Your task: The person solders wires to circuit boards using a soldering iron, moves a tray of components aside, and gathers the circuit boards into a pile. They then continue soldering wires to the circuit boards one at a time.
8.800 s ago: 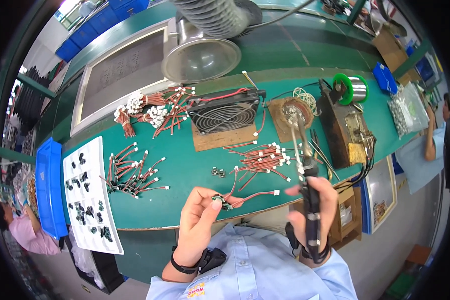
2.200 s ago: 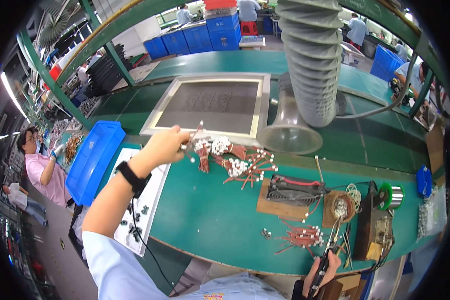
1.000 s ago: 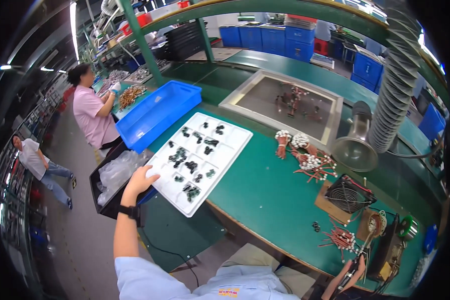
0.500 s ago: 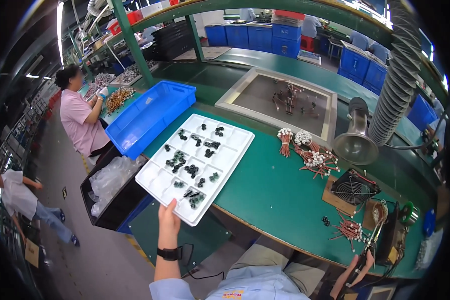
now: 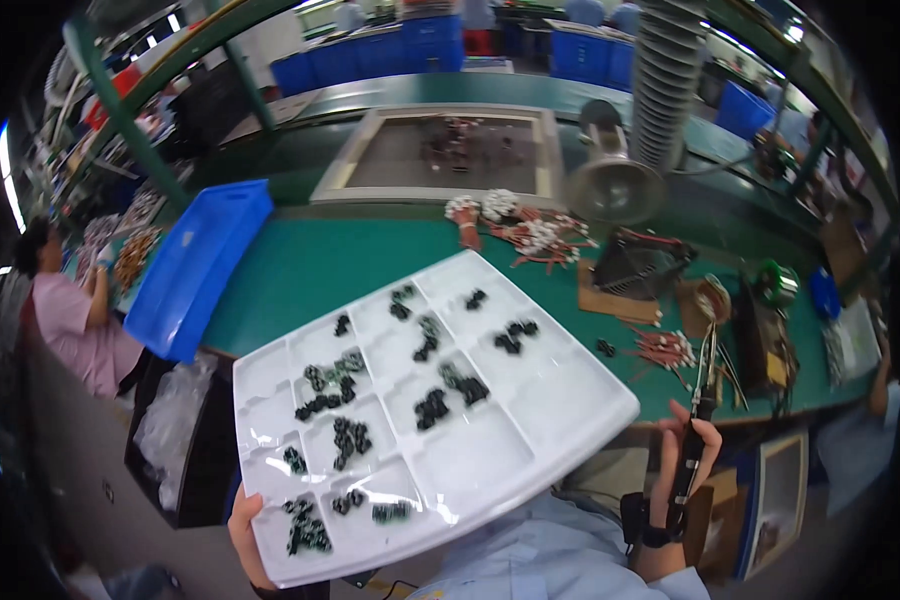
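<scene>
My left hand [image 5: 248, 528] grips the near left corner of a white compartment tray [image 5: 555, 410], tilted in the air in front of me. Small clusters of black and green parts [image 5: 328, 395] lie in many of its compartments. My right hand [image 5: 708, 450] is closed around the black handle of a soldering iron [image 5: 692, 455], its metal end pointing up and away over the bench edge. Beyond that hand lie a bundle of red-brown wires with white ends [image 5: 663, 348] and a few small black parts [image 5: 605, 347].
A blue bin [image 5: 195, 270] sits on the green bench [image 5: 310, 260]. Farther back are a framed panel [image 5: 370, 190], more wire bundles [image 5: 540, 235], a fume hood [image 5: 615, 190] and a fan [image 5: 640, 262]. A solder spool [image 5: 776, 283] stands right. A co-worker [image 5: 75, 320] works far left.
The tray has come nearer to me and turned, shifting down and right. My right hand has risen with the soldering iron. The whole view has swung to the right.
</scene>
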